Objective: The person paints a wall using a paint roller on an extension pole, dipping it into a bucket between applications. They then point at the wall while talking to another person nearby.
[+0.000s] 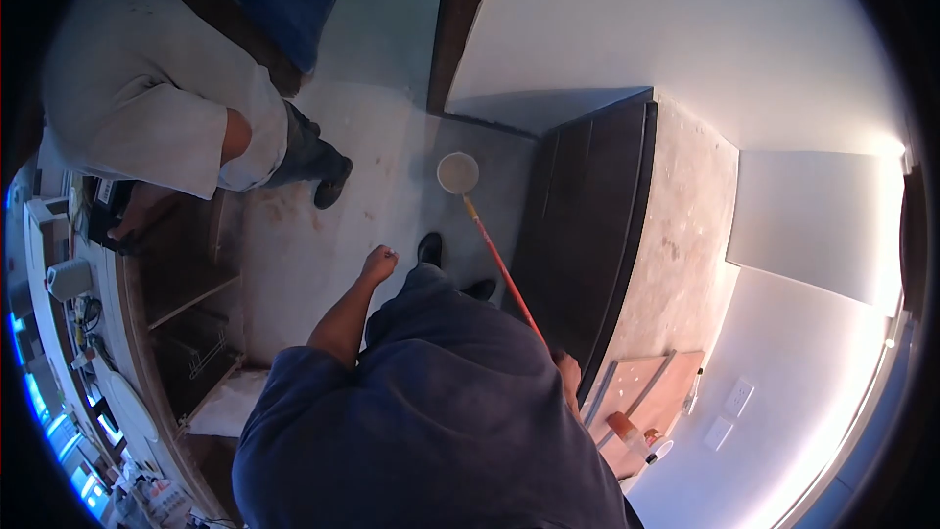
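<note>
My left hand (380, 263) hangs in front of my body with its fingers curled closed; a small pale bit shows at the fingertips, too small to name. Down at my right side, my right hand (568, 372) is closed at the upper end of a long red pole (505, 276), partly hidden by my shirt. The pole slants down and away from me, and its yellowish lower end reaches the rim of a round whitish bucket (457, 173) on the floor. My dark shoes stand just short of the bucket.
A person in a light shirt (137, 78) bends at an open dark cabinet (186, 264) on the left. To the right, a dark cabinet (578, 225) carries a stained countertop (676, 216) holding a board (646, 397) and an orange-brown container (629, 431). White walls rise behind it.
</note>
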`<state>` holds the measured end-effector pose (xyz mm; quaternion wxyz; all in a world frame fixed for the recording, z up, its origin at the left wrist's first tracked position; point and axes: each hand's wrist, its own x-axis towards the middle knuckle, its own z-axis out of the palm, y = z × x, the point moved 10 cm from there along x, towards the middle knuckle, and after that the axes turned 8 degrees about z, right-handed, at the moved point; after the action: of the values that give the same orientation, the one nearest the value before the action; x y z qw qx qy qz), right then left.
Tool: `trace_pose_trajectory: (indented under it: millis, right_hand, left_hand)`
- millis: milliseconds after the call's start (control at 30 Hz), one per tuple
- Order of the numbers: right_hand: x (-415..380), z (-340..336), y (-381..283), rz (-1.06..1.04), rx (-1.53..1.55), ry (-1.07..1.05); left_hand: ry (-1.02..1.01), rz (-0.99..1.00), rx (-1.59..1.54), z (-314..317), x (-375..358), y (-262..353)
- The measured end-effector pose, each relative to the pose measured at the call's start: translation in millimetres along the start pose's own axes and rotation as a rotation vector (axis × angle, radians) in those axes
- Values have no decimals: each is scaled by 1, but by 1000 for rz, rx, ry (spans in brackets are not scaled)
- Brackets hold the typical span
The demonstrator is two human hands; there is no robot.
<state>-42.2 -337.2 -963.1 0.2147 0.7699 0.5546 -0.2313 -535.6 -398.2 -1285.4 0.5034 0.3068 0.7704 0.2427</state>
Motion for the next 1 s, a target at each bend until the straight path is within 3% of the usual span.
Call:
trace_pose_trajectory:
  millis: [300,600,800,900,1000]
  right_hand:
    - [26,51,11,25,-16,-1]
    - [-15,-6,-6,31,64,-3]
    - [42,62,7,65,-7,-2]
    - [-5,2,-13,16,-8,25]
    - [-17,-8,-2,-14,3,15]
  left_hand:
    - [-21,-63,101,-7,0,-25]
    - [5,-47,18,-6,6,-8]
    - [-22,-69,88,-5,-5,-1]
    - [-14,-74,66,-11,-1,1]
    - [-11,-56,89,-12,-3,0]
